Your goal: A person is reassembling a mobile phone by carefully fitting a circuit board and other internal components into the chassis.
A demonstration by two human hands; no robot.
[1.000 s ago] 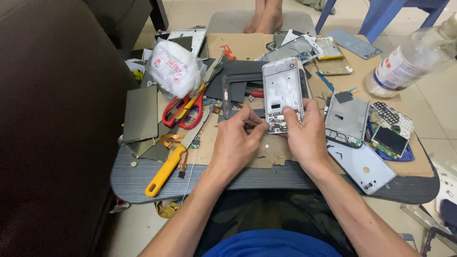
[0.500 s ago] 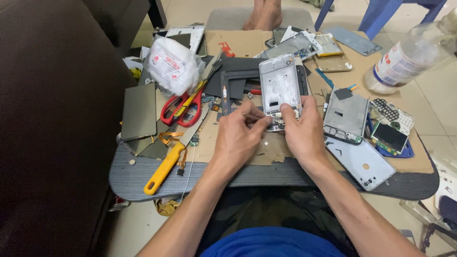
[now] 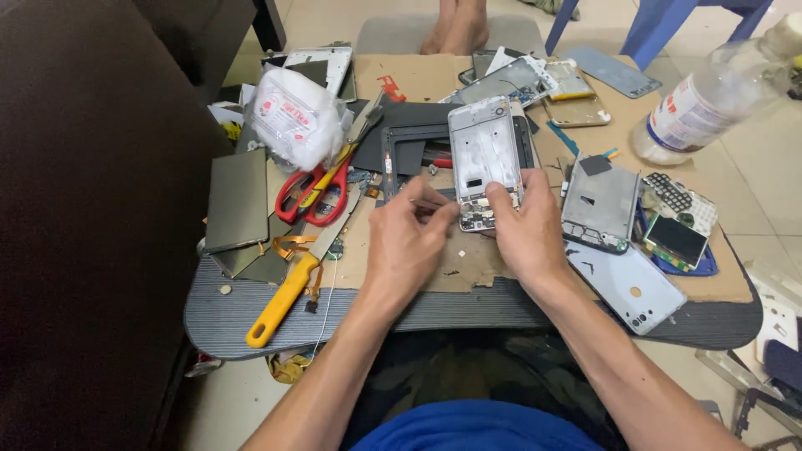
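Note:
A white opened phone frame (image 3: 484,159) stands tilted up from the cardboard sheet (image 3: 418,259) on the low grey table (image 3: 251,309). My right hand (image 3: 522,234) grips the frame's lower right edge, thumb on its bottom part. My left hand (image 3: 409,238) is at the frame's lower left, fingers pinched together around a thin dark tool or small part that touches the frame's bottom; I cannot tell which.
Red-handled scissors (image 3: 313,192), a yellow-handled knife (image 3: 288,288), a white plastic-wrapped packet (image 3: 296,113) and a grey plate (image 3: 238,200) lie left. Phone backs (image 3: 600,205), a pale blue cover (image 3: 631,284), small boards (image 3: 677,238), a plastic bottle (image 3: 710,92) sit right. Someone's bare feet (image 3: 455,29) beyond.
My hands and the phone frame have stayed in nearly the same place. My left fingers have shifted slightly at the frame's bottom edge.

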